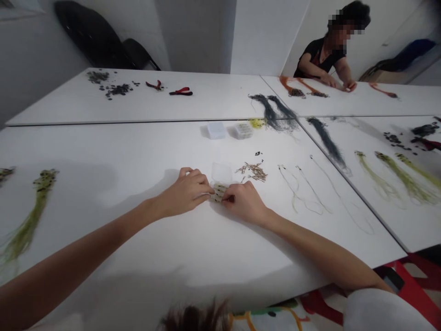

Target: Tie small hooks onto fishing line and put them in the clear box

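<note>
Clear box [220, 183] (open) — between both hands [193, 190] [246, 201]

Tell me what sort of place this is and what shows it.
Probably a small handwork workshop: white tables pushed together carry red-and-black pliers and bundles of green strands, and another person is handling things at the far side.

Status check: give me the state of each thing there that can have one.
Small clear box, appears open, clear lid behind it
White box, looks closed
Striped box, looks closed
Left pliers, handles spread
Right pliers, handles together
Brassy pieces, loosely heaped
Green strands at left, bundled
Dark strands, bundled
Left hand, at small box, grip unclear
Right hand, at small box, grip unclear
</note>
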A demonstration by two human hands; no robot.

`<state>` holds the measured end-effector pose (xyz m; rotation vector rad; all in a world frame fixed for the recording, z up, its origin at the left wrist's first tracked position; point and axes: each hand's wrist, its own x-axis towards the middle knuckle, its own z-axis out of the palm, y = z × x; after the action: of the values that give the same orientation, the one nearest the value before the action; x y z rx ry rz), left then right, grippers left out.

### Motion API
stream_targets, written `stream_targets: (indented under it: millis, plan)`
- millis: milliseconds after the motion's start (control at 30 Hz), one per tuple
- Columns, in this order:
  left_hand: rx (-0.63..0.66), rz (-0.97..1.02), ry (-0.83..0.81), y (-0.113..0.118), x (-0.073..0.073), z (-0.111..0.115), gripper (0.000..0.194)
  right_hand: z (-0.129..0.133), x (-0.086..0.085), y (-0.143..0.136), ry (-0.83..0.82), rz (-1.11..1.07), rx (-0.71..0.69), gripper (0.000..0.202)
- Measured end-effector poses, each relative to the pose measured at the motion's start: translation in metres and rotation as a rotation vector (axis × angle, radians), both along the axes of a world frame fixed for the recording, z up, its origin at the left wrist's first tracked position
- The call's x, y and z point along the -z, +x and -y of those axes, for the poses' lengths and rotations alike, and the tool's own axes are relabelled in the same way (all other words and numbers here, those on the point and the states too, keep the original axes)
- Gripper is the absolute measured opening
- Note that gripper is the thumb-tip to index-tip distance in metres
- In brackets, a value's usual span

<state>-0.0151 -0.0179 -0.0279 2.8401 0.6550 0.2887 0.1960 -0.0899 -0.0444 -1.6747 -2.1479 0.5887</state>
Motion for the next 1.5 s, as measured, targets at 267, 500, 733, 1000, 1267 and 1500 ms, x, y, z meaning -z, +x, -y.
stream_targets:
  millis: [267, 500, 733, 1000, 1267, 1500]
  plan:
    - [0.021, 0.041, 0.196, 0.012, 0.016, 0.038, 0.027, -0.002, 0.003, 0.021, 0.007, -0.115, -0.052, 0.014]
    - [-0.021, 0.045, 0.278, 0.020, 0.024, 0.049, 0.026, 0.007, 0.014, 0.025, 0.088, -0.140, -0.077, 0.015]
    - [-0.018, 0.041, 0.300, 0.021, 0.026, 0.052, 0.022, 0.034, 0.023, 0.031, 0.355, 0.072, -0.176, 0.026]
    - [-0.019, 0.077, 0.254, 0.023, 0.024, 0.050, 0.023, 0.037, 0.030, 0.024, 0.396, 0.120, -0.176, 0.027]
    - [-0.116, 0.177, 0.001, 0.022, 0.017, 0.042, 0.020, 0.037, 0.023, 0.029, 0.298, -0.076, -0.128, 0.023]
    - [-0.286, 0.192, -0.221, 0.036, 0.017, 0.024, 0.016, 0.012, 0.014, 0.028, 0.117, -0.323, 0.134, 0.010]
